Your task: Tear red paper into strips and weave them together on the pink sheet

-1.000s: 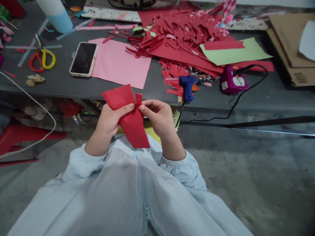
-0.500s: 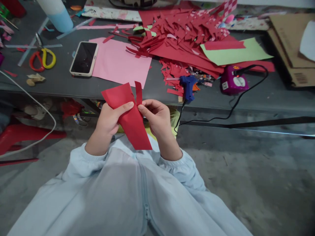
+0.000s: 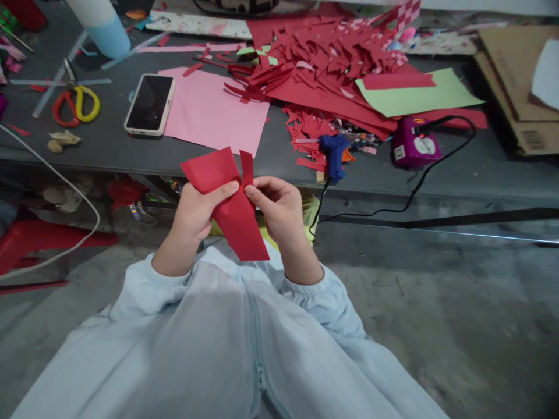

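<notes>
Head view shows two bare hands just before the near edge of a long dark grey table [image 3: 393, 181]. Between them, over the lap, is a flat piece of red paper [image 3: 242, 224], held tilted. The left hand [image 3: 194, 212] presses its thumb on this paper from above; its other fingers are hidden behind it. The right hand [image 3: 279, 203] has thumb and forefinger closed narrowly on the paper's right side, at the base of a narrow red strip [image 3: 247, 166] which points up. Whether this strip is joined to the paper, I cannot tell.

Behind the hands lies a pink paper sheet [image 3: 213, 110], and a phone in a pale case [image 3: 151, 105] rests at its left side. Farther left are scissors with red and yellow handles [image 3: 73, 87]; behind them stands a white and light blue bottle [image 3: 98, 29]. A blue glue gun [image 3: 334, 156] lies near the right hand, before small red paper scraps [image 3: 305, 131]. A large heap of cut red paper [image 3: 323, 64] fills the back, with a pale green sheet [image 3: 406, 102] at its right. From a purple box-shaped socket [image 3: 414, 145], a black cable [image 3: 430, 170] hangs over the table edge, to the right of the hands.
</notes>
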